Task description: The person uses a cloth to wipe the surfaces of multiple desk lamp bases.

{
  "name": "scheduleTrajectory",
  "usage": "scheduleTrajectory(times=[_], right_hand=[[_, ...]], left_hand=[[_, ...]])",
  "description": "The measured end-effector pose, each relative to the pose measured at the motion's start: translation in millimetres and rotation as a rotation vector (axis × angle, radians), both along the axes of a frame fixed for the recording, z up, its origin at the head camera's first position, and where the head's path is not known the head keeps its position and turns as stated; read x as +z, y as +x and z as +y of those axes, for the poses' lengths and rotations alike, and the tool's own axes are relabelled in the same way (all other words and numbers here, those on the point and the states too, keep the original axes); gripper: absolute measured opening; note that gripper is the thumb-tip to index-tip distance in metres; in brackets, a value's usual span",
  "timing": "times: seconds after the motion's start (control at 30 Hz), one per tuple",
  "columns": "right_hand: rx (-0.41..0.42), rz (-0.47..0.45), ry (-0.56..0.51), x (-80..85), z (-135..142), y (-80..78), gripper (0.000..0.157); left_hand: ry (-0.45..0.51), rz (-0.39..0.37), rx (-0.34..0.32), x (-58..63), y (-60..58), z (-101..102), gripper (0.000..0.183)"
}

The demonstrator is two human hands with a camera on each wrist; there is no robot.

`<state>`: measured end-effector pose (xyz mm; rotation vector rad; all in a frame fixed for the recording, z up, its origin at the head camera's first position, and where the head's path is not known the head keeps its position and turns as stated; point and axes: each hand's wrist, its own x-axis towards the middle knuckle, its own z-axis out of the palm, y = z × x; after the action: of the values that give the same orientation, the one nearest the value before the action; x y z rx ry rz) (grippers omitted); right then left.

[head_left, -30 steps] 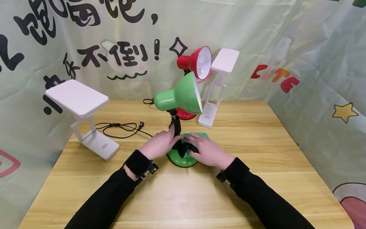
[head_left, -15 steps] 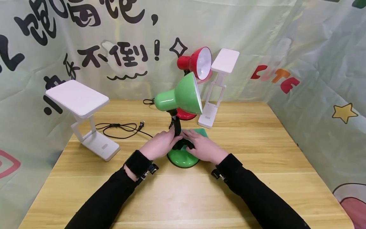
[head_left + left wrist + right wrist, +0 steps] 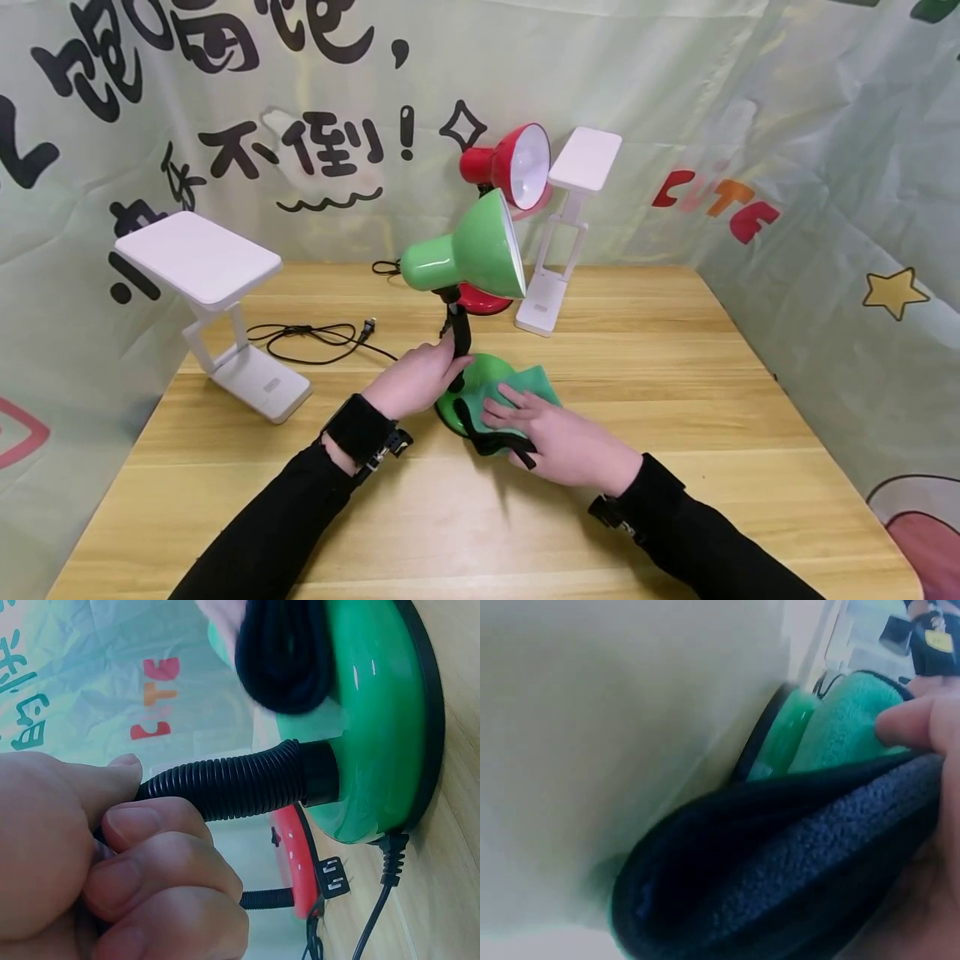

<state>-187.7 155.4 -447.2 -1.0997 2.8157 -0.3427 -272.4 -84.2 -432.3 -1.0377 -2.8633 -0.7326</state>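
Observation:
A green desk lamp (image 3: 468, 250) stands mid-table with its shade tilted to the right. My left hand (image 3: 412, 379) grips its black flexible neck (image 3: 225, 780), fingers curled round it in the left wrist view. My right hand (image 3: 558, 433) holds a folded cloth (image 3: 536, 383), green on one face and dark grey on the other, over the right front of the round green base (image 3: 487, 367). Its fingers lie spread on the green face, and the thumb is beside the dark fold (image 3: 780, 855). The cloth hangs past the base's front edge.
Behind stands a red lamp (image 3: 517, 167), with a white folding lamp (image 3: 542, 304) to its right. Another white lamp (image 3: 258, 379) is at the left. A black cord with a plug (image 3: 330, 335) lies coiled between it and the green lamp.
My right hand first slid the cloth inward toward the neck, then drew it back to the front right, uncovering the back of the base. The left hand keeps its grip on the neck.

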Motion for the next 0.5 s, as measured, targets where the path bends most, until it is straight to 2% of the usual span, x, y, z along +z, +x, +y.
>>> scheduleTrajectory(times=[0.1,0.2,0.37,0.5], right_hand=[[0.043,-0.030,0.019,1.6,-4,6.3,0.056],[0.101,-0.010,0.041,0.9,-14,7.4,0.058],[0.190,0.120,0.108,-6.9,-42,3.0,0.057],[0.177,0.180,0.150,-11.9,-64,-0.9,0.054]], left_hand=[[-0.010,0.003,0.003,0.9,0.4,0,0.059],[-0.014,0.001,0.004,1.3,0.3,-1,0.059],[-0.012,-0.026,0.016,1.9,0.4,-1,0.056],[-0.010,-0.071,0.043,2.1,0.8,0,0.053]])
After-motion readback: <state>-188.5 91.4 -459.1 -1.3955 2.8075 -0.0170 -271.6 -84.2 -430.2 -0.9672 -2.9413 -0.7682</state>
